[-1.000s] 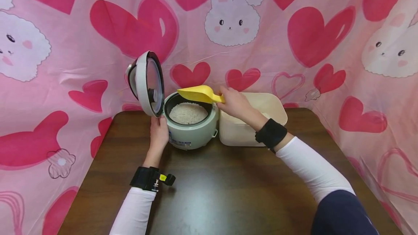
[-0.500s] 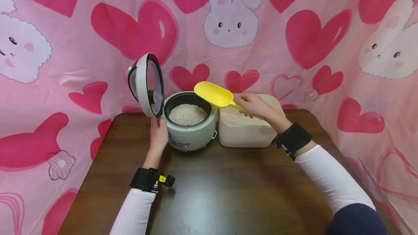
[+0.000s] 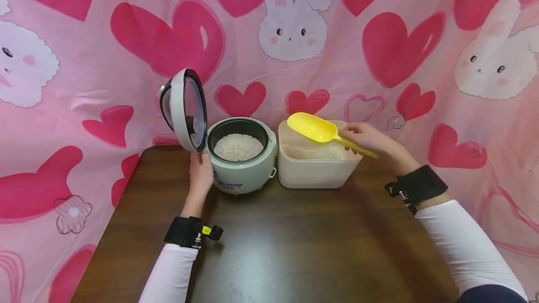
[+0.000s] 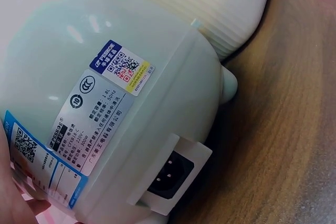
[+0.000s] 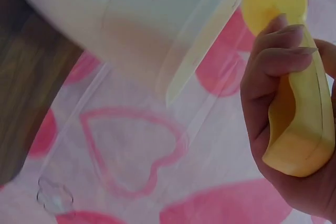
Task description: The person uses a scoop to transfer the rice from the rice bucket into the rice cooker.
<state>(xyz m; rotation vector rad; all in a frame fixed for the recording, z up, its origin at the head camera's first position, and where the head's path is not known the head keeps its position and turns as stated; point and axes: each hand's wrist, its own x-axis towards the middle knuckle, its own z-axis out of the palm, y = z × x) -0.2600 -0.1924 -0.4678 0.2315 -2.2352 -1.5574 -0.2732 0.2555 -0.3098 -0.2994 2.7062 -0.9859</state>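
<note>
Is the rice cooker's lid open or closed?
Open. The lid stands up on edge at the left of the cooker, and you can see the rice inside the pot.

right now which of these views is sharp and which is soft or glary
Head view: evenly lit and sharp, though the wide lens bows the backdrop edges, and a pale sheen lies on the dark table. Left wrist view: the rice cooker labels are crisp, with glare washing out the top left. Right wrist view: soft and hazy; the yellow scoop and rice bin are blurred.
</note>
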